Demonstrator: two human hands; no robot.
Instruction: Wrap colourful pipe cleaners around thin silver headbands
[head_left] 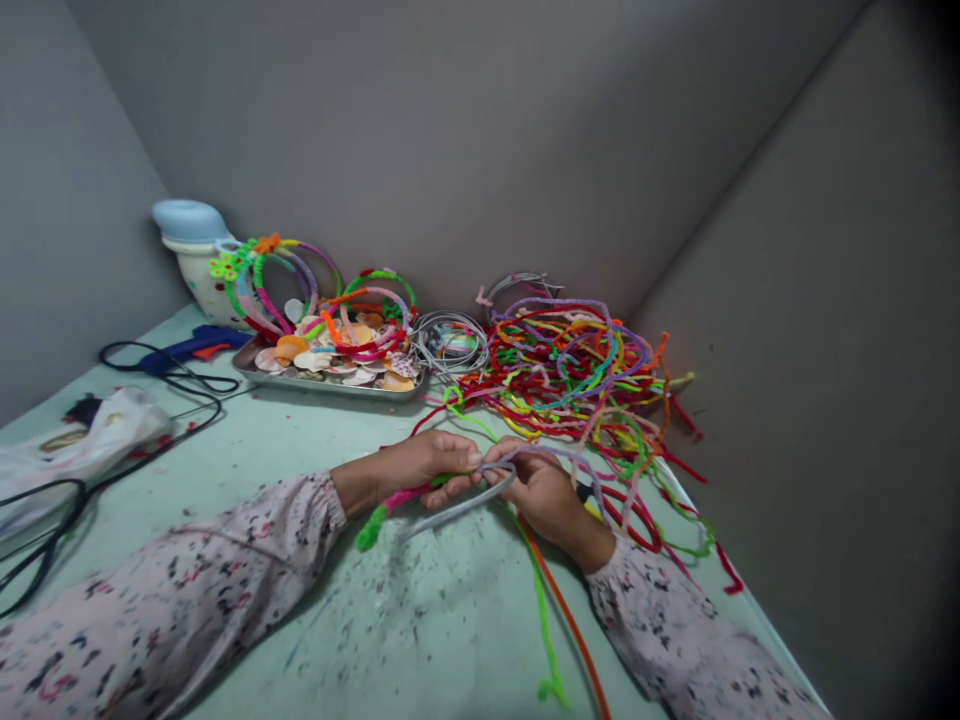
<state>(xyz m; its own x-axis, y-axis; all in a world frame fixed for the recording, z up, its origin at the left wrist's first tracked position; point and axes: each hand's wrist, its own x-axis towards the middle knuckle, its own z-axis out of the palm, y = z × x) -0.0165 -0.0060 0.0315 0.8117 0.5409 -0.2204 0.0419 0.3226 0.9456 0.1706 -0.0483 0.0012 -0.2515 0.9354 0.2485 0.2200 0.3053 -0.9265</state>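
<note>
Fingertips nearly meeting, my two hands work just above the table. My left hand (442, 468) is closed in a pinch on a grey band (469, 505), whose free end sweeps down to the left. Beside it, a pink and green fuzzy wrapped end (386, 515) sticks out below the palm. My right hand (546, 495) pinches a lavender pipe cleaner (559, 452) where it loops against the band; its tail arcs over my knuckles. The exact crossing between the fingertips is partly hidden. Below my right hand, green (546, 625) and orange (566, 605) strands trail toward me.
Behind my hands, a metal tray (337, 390) holds seashells and colourful wrapped headbands. Right of it lie a coil of grey wire (452, 340) and a tangled pipe cleaner heap (570, 360). A blue-lidded container (191, 225), blue glue gun (184, 350), black cable (82, 500) and plastic bag (120, 425) are left.
</note>
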